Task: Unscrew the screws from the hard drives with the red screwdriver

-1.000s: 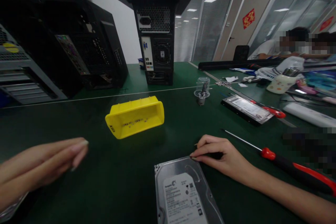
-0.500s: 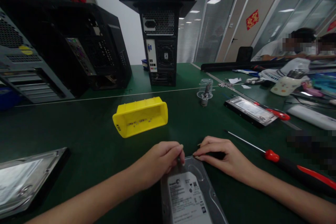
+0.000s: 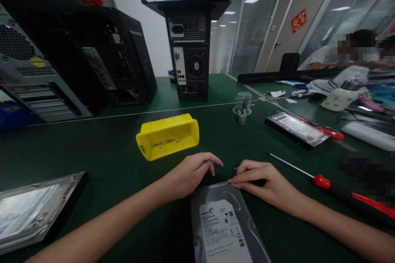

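A silver hard drive with a white label lies in front of me, its far end between my hands. My right hand is closed in a pinch at its far right corner, thumb and fingertips touching the edge. Anything small between those fingertips is hidden. My left hand hovers by the far left corner, index finger stretched forward and thumb apart, holding nothing I can see. To the right lies a screwdriver with a red and black handle. Beyond my left hand a yellow bin rests on its side with small dark bits inside.
Another hard drive lies at the left, and one more at the right. A clear plastic cup-shaped piece stands on the green table. Computer cases stand behind. Another person sits far right.
My left hand has lifted off the drive's far edge, its curled fingers opening and reaching forward. The right hand stays pinched at the corner. The view has shifted slightly.
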### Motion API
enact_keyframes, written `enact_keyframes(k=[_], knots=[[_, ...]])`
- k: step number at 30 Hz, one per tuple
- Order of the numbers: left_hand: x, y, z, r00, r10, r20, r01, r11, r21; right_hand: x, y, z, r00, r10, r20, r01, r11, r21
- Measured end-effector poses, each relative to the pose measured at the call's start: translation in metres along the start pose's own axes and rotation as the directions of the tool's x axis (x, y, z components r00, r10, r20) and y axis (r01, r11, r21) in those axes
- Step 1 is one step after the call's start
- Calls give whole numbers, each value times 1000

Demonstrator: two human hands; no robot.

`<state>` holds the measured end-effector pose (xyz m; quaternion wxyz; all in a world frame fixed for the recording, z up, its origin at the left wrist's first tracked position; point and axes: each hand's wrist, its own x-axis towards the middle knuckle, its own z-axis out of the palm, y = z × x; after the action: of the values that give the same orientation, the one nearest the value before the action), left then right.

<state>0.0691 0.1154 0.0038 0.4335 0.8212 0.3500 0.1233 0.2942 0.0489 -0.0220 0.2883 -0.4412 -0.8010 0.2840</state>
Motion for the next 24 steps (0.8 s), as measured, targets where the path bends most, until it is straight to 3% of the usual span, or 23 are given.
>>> enact_keyframes(k=[4, 10, 17, 24], knots=[[1, -7, 1, 999, 36, 35, -36, 999, -11, 1, -1, -1, 1000, 14, -3, -14, 1000, 10], [-9, -3, 5, 993, 119, -27, -119, 993, 12, 2, -1, -2, 1000, 1, 5, -1, 1000, 9], [-22, -13, 13, 992, 115, -53, -120, 987, -108, 1, -3, -1, 999, -44, 6, 45, 999, -31], [-40, -28, 13, 964, 100, -247, -117, 991, -58, 0, -3, -2, 999, -43, -21, 42, 998, -47]])
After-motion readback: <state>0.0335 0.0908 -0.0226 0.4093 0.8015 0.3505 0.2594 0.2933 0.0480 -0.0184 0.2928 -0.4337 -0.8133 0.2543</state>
